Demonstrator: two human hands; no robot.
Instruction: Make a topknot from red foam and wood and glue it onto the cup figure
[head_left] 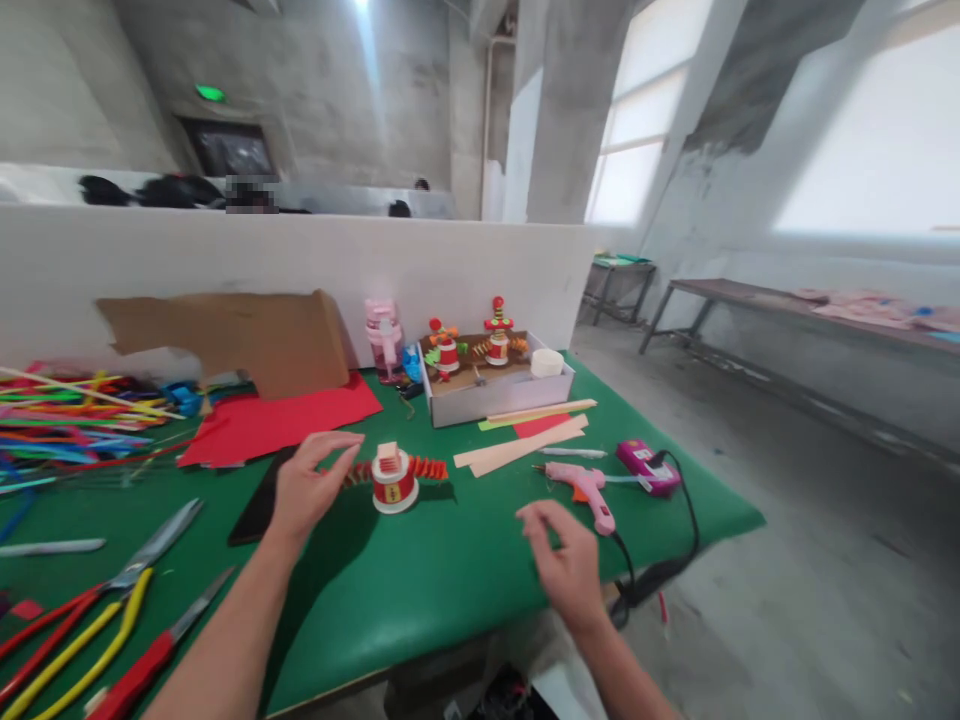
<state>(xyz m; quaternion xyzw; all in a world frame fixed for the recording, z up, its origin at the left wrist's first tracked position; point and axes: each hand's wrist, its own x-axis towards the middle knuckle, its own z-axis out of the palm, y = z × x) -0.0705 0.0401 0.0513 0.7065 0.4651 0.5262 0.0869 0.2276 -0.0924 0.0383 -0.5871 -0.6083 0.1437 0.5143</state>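
A small red-and-white paper cup figure (394, 485) stands upright on the green table. It has folded red paper arms on both sides and a folded pale strip on top. My left hand (311, 485) is just left of it, thumb and fingers apart, close to its left paper arm; I cannot tell whether they touch. My right hand (562, 560) hovers over the table's front right, fingers loosely curled with nothing visible in them. Just beyond that hand lies a pink hot glue gun (581, 485). Pale paper strips (525, 445) lie behind the figure.
At left are scissors (139, 560), a red-handled knife (169, 635), red paper (281, 425), cardboard (247, 340) and colourful sticks (75, 415). Behind stand a pink bottle (384, 340) and a box (499, 400) with two finished-looking figures. A purple box (649, 468) with a cable sits right.
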